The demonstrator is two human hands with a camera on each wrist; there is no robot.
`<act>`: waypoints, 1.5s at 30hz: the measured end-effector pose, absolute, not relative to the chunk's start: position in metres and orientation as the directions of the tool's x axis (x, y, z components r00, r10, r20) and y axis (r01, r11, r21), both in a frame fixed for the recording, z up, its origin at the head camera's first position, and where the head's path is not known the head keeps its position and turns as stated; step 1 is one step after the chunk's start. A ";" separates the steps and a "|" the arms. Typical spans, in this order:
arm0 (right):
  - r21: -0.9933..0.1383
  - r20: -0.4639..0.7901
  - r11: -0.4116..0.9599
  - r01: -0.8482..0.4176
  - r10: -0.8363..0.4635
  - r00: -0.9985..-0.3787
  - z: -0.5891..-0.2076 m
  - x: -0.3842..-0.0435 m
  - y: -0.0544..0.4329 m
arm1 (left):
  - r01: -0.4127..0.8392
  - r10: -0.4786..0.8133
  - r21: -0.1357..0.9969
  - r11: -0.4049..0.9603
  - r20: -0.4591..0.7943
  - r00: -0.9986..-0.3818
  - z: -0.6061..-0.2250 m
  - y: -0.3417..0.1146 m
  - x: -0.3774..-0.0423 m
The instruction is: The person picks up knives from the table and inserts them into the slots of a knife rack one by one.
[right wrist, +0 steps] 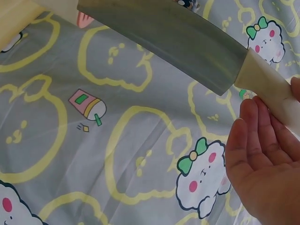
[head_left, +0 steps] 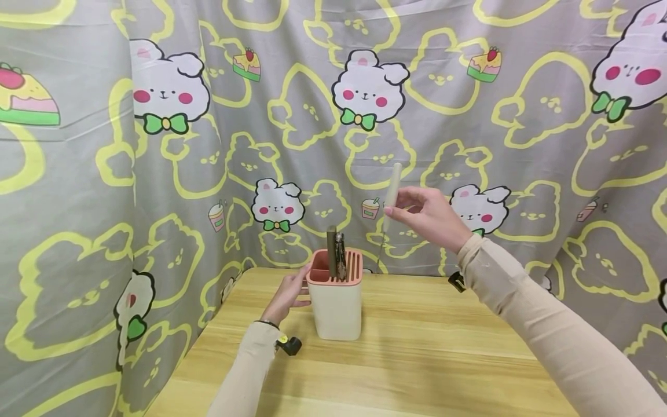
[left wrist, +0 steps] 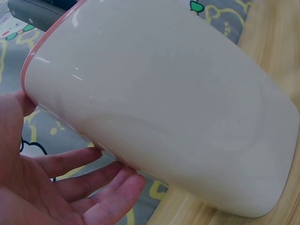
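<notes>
A white knife holder (head_left: pixel 336 313) with a pink slotted top (head_left: pixel 356 265) stands upright on the table. My left hand (head_left: pixel 288 294) rests its fingertips against the holder's left side, fingers fairly straight in the left wrist view. To the right and above the holder, my right hand (head_left: pixel 429 215) pinches the pale handle (right wrist: pixel 269 89) of a kitchen knife. Its broad blade (right wrist: pixel 173 44) points down, edge-on and thin in the head view. Two things stick up from the holder: a flat olive-grey handle (head_left: pixel 332 249) and a dark, shiny one (head_left: pixel 341 258) of unclear kind.
The light wooden table (head_left: pixel 427 347) ends at a grey curtain (head_left: pixel 312 35) printed with yellow outlines and white cartoon animals. The curtain hangs behind and along the sides. A small black wrist camera (head_left: pixel 290 346) sits on the left forearm, another (head_left: pixel 457 282) by the right.
</notes>
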State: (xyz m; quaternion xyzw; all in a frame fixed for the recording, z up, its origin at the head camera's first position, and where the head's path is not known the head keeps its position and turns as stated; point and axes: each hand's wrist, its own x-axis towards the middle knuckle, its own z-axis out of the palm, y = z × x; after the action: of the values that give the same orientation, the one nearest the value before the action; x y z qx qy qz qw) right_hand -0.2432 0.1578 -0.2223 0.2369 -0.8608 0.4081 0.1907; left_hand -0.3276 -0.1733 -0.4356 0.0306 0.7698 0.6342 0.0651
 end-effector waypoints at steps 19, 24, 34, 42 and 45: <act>-0.623 0.552 0.492 -0.608 -0.274 -0.787 -0.218 -0.259 0.130 | -0.033 0.123 0.978 0.206 -0.060 -0.991 -0.437 -0.173 -0.326; -0.621 0.556 0.475 -0.623 -0.293 -0.778 -0.218 -0.260 0.124 | -0.037 0.118 0.977 0.208 -0.063 -0.991 -0.437 -0.173 -0.326; -0.609 0.550 0.473 -0.637 -0.327 -0.769 -0.225 -0.264 0.116 | -0.027 0.122 0.978 0.205 -0.053 -0.991 -0.436 -0.173 -0.324; -0.612 0.537 0.479 -0.629 -0.333 -0.775 -0.229 -0.266 0.112 | -0.026 0.118 0.979 0.204 -0.050 -0.992 -0.435 -0.172 -0.323; -0.615 0.527 0.485 -0.622 -0.334 -0.781 -0.230 -0.267 0.111 | -0.028 0.116 0.979 0.204 -0.053 -0.992 -0.435 -0.172 -0.323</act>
State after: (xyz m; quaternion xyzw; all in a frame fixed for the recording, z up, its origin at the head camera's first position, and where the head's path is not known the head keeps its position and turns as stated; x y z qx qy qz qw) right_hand -0.2669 0.1110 -0.2297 0.2832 -0.8445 0.4212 0.1707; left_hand -0.3234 -0.1719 -0.4352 0.0285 0.7738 0.6302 0.0571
